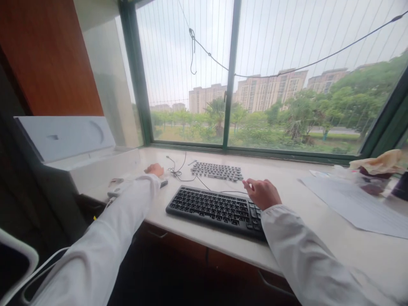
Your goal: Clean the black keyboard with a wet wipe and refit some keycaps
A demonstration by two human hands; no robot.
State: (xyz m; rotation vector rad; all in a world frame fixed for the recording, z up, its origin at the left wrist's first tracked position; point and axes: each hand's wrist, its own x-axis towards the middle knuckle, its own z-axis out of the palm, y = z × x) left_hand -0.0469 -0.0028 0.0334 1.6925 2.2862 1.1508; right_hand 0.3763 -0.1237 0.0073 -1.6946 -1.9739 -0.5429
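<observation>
A black keyboard (208, 207) lies near the desk's front edge, most of its sockets bare of caps. Behind it, loose keycaps (216, 171) are laid out in rows like a keyboard. My right hand (263, 193) is over the keyboard's right end, beside the nearest keycaps. Its fingers are curled in with the tips together; anything between them is too small to make out. Farther left, my left hand (154, 170) is low over the desk, beside a dark cable (176, 172). Its fingers are blurred and partly hidden, so its grip is unclear.
A white box (102, 168) with its lid raised stands at the left. Printed paper sheets (357, 204) lie at the right, near a crumpled plastic bag (371, 180). A green-framed window (225, 106) rises behind the white desk (296, 221), and drawers are below its front edge.
</observation>
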